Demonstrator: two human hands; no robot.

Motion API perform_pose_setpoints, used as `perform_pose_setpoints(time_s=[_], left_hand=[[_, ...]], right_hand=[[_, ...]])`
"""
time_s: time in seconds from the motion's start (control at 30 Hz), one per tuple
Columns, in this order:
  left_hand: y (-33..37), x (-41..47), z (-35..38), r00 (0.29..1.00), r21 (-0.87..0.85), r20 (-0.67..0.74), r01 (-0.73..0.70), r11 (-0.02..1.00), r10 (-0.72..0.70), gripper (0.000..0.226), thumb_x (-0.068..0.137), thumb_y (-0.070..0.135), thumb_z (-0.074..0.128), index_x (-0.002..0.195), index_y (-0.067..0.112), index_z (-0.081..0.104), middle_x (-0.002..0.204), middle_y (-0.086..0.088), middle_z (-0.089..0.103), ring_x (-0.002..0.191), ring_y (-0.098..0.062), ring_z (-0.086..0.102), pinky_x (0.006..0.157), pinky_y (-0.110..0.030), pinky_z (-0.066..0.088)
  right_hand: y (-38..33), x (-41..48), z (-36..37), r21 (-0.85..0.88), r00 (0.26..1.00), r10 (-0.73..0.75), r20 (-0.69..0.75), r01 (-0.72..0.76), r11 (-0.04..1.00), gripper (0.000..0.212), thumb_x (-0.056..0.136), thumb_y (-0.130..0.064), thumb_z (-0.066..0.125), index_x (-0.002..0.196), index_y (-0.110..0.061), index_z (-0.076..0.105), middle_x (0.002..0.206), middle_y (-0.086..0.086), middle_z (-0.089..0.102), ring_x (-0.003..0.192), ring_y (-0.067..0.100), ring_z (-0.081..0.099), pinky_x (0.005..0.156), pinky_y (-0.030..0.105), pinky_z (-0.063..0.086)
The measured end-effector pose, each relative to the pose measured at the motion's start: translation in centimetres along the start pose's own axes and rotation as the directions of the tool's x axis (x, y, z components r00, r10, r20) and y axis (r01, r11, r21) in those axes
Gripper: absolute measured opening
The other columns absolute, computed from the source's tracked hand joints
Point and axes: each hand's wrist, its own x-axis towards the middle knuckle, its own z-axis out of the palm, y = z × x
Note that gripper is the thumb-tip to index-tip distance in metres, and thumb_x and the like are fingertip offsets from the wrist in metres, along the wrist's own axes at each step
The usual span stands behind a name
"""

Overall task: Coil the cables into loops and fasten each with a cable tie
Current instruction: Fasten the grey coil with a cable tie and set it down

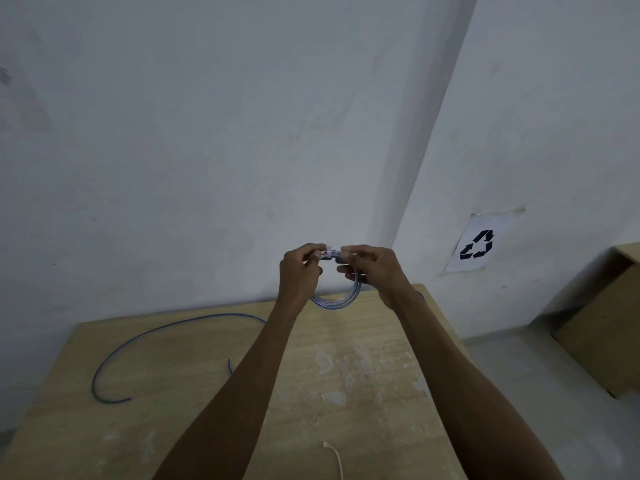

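1. Coil [337,300] of clear, blue-tinged cable hangs in the air over the far edge of the table [381,341], in front of the wall and well off the tabletop.
2. Left hand [300,268] has its fingers [311,253] curled, pinching the top of the coil just left of a white tie [325,254]. Right hand [375,268] pinches the top just right of the tie. Whether either hand also grips the tie's tail is too small to tell.
3. Cable of this kind is likely light, thin and springy, so the loops will probably try to fan apart once let go. The smooth jacket may slip through a loose pinch.
4. Best hold is probably where it is held now: at the top, where the loops bunch together, close on both sides of the tie. That keeps the bundle tight while the tail is pulled.
5. Fastening this coil looks like the step in hand. I cannot tell whether the tie is already cinched.
6. Blue cable [138,337] lies loose in an open arc on the left of the table, not yet coiled. White cable [335,457] shows one end at the near edge.
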Motion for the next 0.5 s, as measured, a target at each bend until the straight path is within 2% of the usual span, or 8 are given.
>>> perform_pose_setpoints(time_s=[0.13,0.27,0.33,0.4,0.5], left_hand=[[0.02,0.34,-0.21,0.999,-0.087,0.050,0.022,0.996,-0.018,0.022,0.101,0.012,0.059,0.110,0.010,0.078,0.080,0.008,0.070,0.055,-0.004,0.051,0.050,-0.013,0.038],[-0.41,0.31,-0.32,0.999,-0.096,0.052,0.003,0.995,0.002,0.022,0.094,0.029,0.074,0.109,0.015,0.081,0.098,0.005,0.080,0.082,-0.007,0.070,0.068,-0.021,0.050],[-0.32,0.36,-0.45,0.999,-0.100,0.047,0.030,0.995,-0.025,0.022,0.095,0.027,0.074,0.109,0.013,0.081,0.090,0.002,0.079,0.069,-0.007,0.065,0.061,-0.021,0.048],[-0.11,0.53,-0.60,0.997,-0.108,0.054,0.052,0.993,-0.047,0.020,0.096,0.025,0.072,0.106,0.010,0.081,0.083,-0.002,0.077,0.053,-0.004,0.051,0.052,-0.017,0.041],[0.42,0.69,-0.94,0.993,-0.169,0.071,0.101,0.980,-0.090,0.017,0.096,0.020,0.070,0.098,0.006,0.081,0.082,-0.008,0.078,0.045,-0.006,0.039,0.046,-0.016,0.034]], right_hand=[[1.24,-0.63,0.32,0.062,0.992,-0.125,-0.020,0.126,0.990,0.027,0.087,-0.003,0.077,0.113,0.003,0.075,0.097,0.020,0.078,0.083,0.030,0.077,0.081,0.034,0.063],[1.31,-0.43,0.53,0.070,0.990,-0.142,-0.015,0.143,0.987,0.028,0.085,0.000,0.077,0.113,0.004,0.074,0.096,0.018,0.078,0.084,0.030,0.077,0.081,0.034,0.063],[1.23,-0.38,0.57,0.092,0.991,-0.132,-0.008,0.132,0.987,0.027,0.085,0.000,0.078,0.112,0.003,0.074,0.096,0.018,0.078,0.083,0.029,0.077,0.080,0.033,0.062],[1.25,-0.34,0.63,0.141,0.994,-0.108,-0.004,0.107,0.984,0.025,0.085,0.001,0.077,0.110,0.003,0.075,0.097,0.020,0.078,0.086,0.029,0.077,0.081,0.032,0.061],[1.40,-0.28,0.82,0.179,0.994,-0.112,-0.006,0.111,0.978,0.024,0.086,0.002,0.076,0.110,0.004,0.074,0.098,0.022,0.077,0.088,0.030,0.077,0.081,0.031,0.061]])
